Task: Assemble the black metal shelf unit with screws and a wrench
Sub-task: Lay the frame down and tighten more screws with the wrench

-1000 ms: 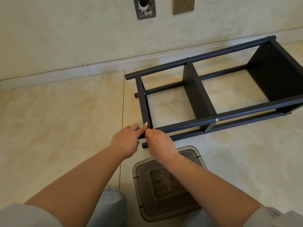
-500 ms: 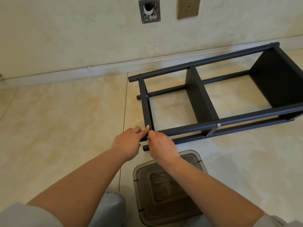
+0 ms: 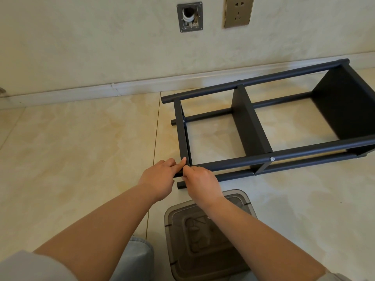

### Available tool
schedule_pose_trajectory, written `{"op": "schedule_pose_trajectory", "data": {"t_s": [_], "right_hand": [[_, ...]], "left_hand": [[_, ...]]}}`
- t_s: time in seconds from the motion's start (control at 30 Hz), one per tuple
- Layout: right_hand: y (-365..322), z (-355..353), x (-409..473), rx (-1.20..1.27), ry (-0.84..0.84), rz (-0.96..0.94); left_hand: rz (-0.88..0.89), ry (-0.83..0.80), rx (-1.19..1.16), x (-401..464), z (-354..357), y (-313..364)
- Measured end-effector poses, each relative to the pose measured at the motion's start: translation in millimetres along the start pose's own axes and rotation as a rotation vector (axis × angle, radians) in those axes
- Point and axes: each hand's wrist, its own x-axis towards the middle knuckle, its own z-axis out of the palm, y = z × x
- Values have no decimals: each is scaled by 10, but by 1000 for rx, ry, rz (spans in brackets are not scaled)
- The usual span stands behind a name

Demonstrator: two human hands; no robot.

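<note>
Both hands are meeting at the near-left corner of the shelf unit (image 3: 263, 126). Left hand (image 3: 157, 180) is pressing a finger on the end panel, prob steadying it, while right hand (image 3: 200, 182) is pinching something tiny, can't tell what, w/ fingers curled. Black frame's lying on its side on the floor tiles, near the wall.

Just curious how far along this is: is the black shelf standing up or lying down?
Lying down: the shelf unit rests on its side on the floor tiles, its poles horizontal.

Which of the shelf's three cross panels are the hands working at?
The thin end panel on the left, where both hands meet at its near corner; the middle panel and far right panel are untouched.
</note>
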Motion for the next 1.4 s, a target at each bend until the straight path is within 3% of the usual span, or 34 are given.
{"op": "schedule_pose_trajectory", "data": {"t_s": [0.2, 0.43, 0.63, 1.07, 1.23, 1.4], "right_hand": [[0, 12, 5, 12, -4, -23], [42, 46, -40, 302, 49, 249], [81, 77, -34, 347, 107, 262], [50, 110, 42, 168, 111, 160], [120, 77, 127, -168, 234, 120], [323, -102, 263, -228, 10, 273]], "left_hand": [[-6, -8, -3, 8, 6, 0], [-4, -16, -5, 12, -5, 2], [-2, -14, -10, 23, 4, -12], [10, -7, -8, 26, -4, -20], [-6, -8, -1, 27, 8, -9], [-22, -12, -19, 83, -34, 14]]}}
